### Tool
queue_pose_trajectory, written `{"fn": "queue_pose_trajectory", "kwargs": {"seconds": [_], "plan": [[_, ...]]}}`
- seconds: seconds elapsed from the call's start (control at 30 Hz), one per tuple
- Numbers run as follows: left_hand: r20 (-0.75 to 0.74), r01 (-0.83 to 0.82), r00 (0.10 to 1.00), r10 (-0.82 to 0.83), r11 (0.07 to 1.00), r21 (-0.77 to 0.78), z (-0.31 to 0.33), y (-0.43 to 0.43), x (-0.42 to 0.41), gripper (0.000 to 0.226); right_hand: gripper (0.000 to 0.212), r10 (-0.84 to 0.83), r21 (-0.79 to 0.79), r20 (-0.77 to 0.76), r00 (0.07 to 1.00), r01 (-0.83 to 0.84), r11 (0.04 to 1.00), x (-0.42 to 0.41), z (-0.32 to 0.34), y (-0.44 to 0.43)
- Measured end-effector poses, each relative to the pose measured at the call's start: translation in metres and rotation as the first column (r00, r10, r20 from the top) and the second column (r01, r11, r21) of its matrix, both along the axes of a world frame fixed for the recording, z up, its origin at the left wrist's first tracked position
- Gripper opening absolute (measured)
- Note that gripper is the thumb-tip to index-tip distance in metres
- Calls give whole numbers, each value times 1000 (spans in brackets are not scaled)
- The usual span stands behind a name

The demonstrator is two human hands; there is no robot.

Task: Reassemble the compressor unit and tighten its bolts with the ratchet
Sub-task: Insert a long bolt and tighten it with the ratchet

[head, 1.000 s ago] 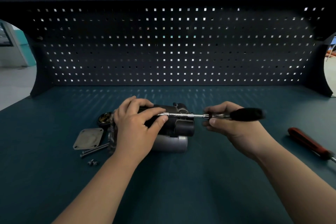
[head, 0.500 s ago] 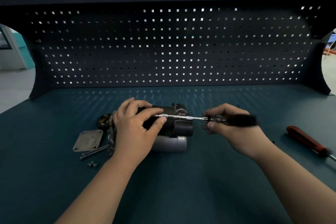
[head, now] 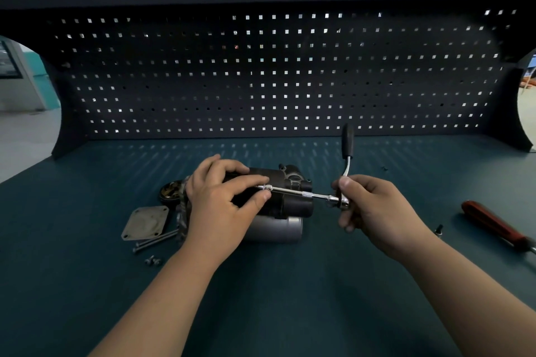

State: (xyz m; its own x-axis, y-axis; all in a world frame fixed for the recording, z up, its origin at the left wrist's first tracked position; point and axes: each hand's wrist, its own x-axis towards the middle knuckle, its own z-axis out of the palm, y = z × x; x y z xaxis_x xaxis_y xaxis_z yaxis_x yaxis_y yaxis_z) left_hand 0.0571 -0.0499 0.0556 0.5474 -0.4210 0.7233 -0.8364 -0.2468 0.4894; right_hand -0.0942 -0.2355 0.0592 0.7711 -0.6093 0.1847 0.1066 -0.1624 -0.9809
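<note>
The compressor unit (head: 290, 197), black on top with a silver cylinder below, lies on its side in the middle of the teal bench. My left hand (head: 223, 206) grips its left part, thumb and forefinger at the tip of the ratchet's extension bar. The ratchet (head: 339, 200) reaches in from the right, its chrome bar level and its black handle pointing up and away. My right hand (head: 374, 209) holds the ratchet at its head. The bolt under the socket is hidden by my left fingers.
A grey square cover plate (head: 146, 222), two long bolts (head: 155, 242), small screws (head: 152, 261) and a round brass-coloured part (head: 169, 193) lie left of the unit. A red-handled screwdriver (head: 496, 224) lies at right, a small black bit (head: 438, 229) near it. The pegboard (head: 275, 72) walls the back.
The ratchet handle has swung from pointing right, level with the bar, to pointing up and away. My right hand moved from the handle to the ratchet head. The left hand stayed put.
</note>
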Motion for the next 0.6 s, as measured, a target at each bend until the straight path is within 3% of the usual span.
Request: {"fn": "queue_pose_trajectory", "kwargs": {"seconds": [0.3,0.4,0.6], "plan": [[45,-47,998,46,998,29,0,-2,3,24,8,43,56,78,996,-48,997,-2,1,1],[43,-55,998,54,998,30,1,-2,1,24,15,61,38,111,992,-65,997,-2,0,-2],[13,-82,997,82,997,7,2,-5,-3,23,28,60,-356,121,991,-13,934,-9,0,-7]]}}
